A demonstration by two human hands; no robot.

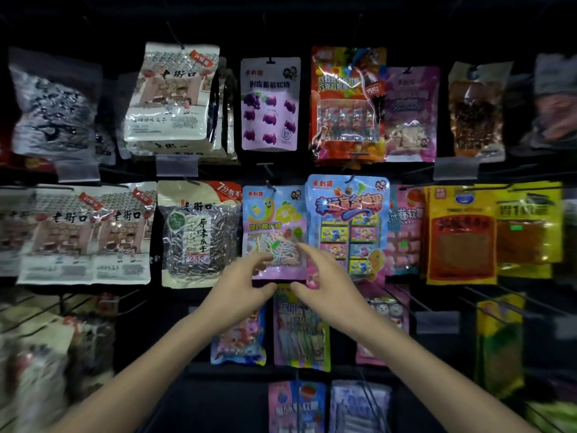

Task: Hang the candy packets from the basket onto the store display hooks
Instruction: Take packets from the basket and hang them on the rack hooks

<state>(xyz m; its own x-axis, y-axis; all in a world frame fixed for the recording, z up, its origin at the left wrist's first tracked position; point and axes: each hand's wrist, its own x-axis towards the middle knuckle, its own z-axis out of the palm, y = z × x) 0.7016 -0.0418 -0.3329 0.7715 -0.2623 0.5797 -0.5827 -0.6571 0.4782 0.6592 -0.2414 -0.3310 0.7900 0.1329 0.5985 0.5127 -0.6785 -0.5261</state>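
- Left hand [246,285] and right hand [324,285], at centre frame, each pinch the lower edge of a pastel blue-and-pink glossy plastic candy packet [274,226], with thumbs underneath and fingers on its front.
- A black display rack [218,171] fills the whole frame, with rows of hanging pouches from top to bottom. Nearly every hook in sight looks stocked.
- A cream, crinkly sunflower-seed bag [196,232] hangs just left of the candy packet. It is plump, and striped seeds show through its clear window.
- A light-blue shiny pouch printed with little boxes [348,226] hangs just right of it, edge to edge.
- The candy packet itself is flat, slick film, with a clear window showing twisted pastel ropes.
- A clear plastic price-tag holder [177,166] sits left of centre, above the seed bag.
- A thin dark wire hook [269,185] meets the packet's top edge, so this packet seems as good as hung and the hands are probably only squaring it.
- No basket is in view, so how many packets remain cannot be told.
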